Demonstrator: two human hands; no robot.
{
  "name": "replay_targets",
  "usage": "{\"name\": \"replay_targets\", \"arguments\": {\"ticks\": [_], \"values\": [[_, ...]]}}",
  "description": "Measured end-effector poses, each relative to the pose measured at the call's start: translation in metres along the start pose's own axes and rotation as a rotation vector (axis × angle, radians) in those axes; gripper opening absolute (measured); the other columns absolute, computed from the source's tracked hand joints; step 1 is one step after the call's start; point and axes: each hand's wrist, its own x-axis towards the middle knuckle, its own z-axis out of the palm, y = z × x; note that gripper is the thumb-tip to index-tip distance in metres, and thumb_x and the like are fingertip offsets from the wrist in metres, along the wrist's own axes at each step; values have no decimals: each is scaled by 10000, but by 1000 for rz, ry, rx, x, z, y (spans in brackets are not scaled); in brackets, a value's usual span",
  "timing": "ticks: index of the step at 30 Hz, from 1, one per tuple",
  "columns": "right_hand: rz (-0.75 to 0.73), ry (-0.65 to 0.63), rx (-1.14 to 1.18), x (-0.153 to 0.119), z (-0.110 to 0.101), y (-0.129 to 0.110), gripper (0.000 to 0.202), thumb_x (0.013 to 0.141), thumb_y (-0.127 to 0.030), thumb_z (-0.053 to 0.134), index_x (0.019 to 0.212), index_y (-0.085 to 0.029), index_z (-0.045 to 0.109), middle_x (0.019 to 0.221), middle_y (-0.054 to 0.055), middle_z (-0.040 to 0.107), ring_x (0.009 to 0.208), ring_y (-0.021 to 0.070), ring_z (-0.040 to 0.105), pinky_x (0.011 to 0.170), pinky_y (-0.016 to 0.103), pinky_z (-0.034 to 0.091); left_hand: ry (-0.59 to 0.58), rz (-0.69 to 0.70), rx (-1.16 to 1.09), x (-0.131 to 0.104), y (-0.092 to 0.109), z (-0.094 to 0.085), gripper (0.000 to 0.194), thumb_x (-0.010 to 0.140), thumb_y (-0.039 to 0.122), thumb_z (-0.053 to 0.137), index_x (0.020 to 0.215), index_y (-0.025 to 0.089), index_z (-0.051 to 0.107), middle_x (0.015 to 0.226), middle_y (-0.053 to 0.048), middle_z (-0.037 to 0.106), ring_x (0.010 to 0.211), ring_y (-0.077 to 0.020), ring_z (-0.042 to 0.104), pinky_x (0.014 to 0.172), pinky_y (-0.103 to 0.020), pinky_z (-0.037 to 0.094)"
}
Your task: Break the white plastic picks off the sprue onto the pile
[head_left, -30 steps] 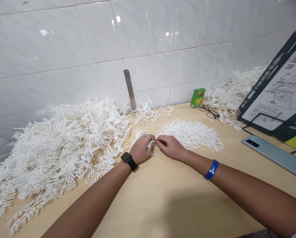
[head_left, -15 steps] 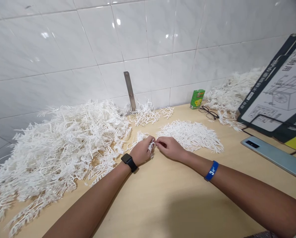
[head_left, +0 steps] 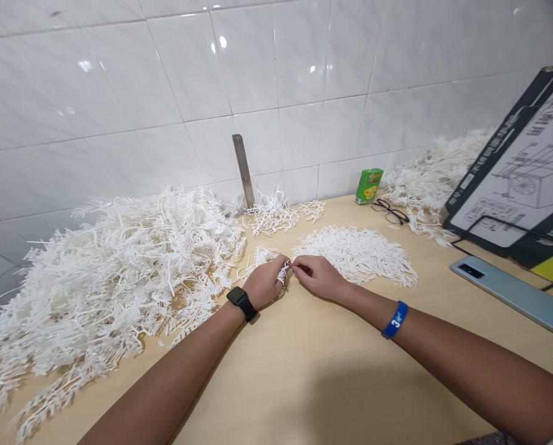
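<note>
My left hand (head_left: 265,283), with a black watch on its wrist, is closed around a small white branched piece (head_left: 283,272) at the middle of the table. Touching it from the right, my right hand (head_left: 320,276) pinches with thumb and forefinger at the piece's tip; what lies between those fingertips is too small to make out. A large tangled heap of white branched pieces (head_left: 132,266) spreads to the left. Behind my right hand lies a flatter pile of short white pieces (head_left: 357,252).
At the wall stand a metal strip (head_left: 243,170) and a green box (head_left: 369,185), with eyeglasses (head_left: 390,212) beside the box. Farther right are another white heap (head_left: 436,173), a large printed carton (head_left: 512,179) and a light blue phone (head_left: 512,296).
</note>
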Motion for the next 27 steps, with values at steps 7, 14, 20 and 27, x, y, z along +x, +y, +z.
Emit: {"name": "replay_targets", "arguments": {"ticks": [7, 14, 20, 27], "values": [[1, 23, -5, 0, 0, 0, 179, 880, -206, 480, 734, -180, 582, 692, 7, 600, 625, 125, 501, 596, 245, 341, 7, 8, -9, 0, 2, 0, 182, 899, 247, 390, 1053, 214, 482, 873, -47, 650, 758, -199, 600, 642, -283, 397], [-16, 58, -4, 1, 0, 2, 170, 881, -207, 483, 754, -182, 592, 692, 7, 605, 623, 125, 503, 600, 242, 353, 21, -17, -43, 0, 4, -1, 157, 897, 266, 404, 1029, 213, 469, 836, -32, 628, 702, -181, 567, 618, -274, 378], [-26, 111, 5, 1, 0, 2, 156, 883, -214, 483, 769, -184, 586, 670, -1, 581, 618, 124, 503, 602, 239, 364, 60, -29, -28, 0, 5, -1, 153, 941, 286, 345, 986, 205, 467, 820, -44, 618, 695, -182, 558, 610, -275, 364], [-21, 106, -7, 0, -1, 1, 164, 886, -224, 475, 771, -186, 586, 669, -1, 577, 621, 127, 506, 605, 246, 364, 74, 7, 35, -1, 5, -1, 153, 929, 253, 367, 1016, 214, 487, 852, -47, 647, 724, -192, 592, 618, -280, 367]]}}
